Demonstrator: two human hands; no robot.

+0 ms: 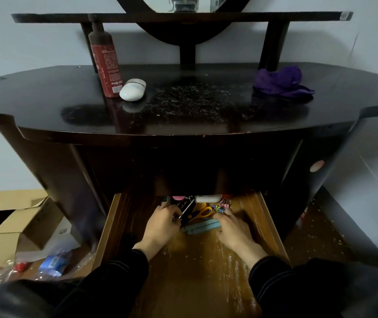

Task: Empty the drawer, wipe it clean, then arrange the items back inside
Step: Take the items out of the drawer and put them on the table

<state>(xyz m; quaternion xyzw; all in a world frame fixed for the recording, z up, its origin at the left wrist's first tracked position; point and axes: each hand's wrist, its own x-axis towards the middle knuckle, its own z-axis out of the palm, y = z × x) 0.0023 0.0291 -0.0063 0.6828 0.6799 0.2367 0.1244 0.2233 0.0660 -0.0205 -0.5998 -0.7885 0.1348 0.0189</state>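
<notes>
Lying at the back of the open drawer point(195, 267), the items point(203, 211) are half hidden under the worktop point(183, 120) in shadow. Left hand point(162, 220) curls round a black object point(185, 207); right hand point(232, 227) rests palm-down against teal sticks point(203, 226), grip indeterminable.

Red bottle point(105, 60) upright on dark tabletop point(45, 95), white oval case point(133, 90) just beside it, cardboard boxes point(11, 216) at floor left

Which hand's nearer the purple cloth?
Right. The right hand sits in the drawer, below and left of the purple cloth on the tabletop. The left hand, gripping a black stapler, is further left in the drawer.
</notes>
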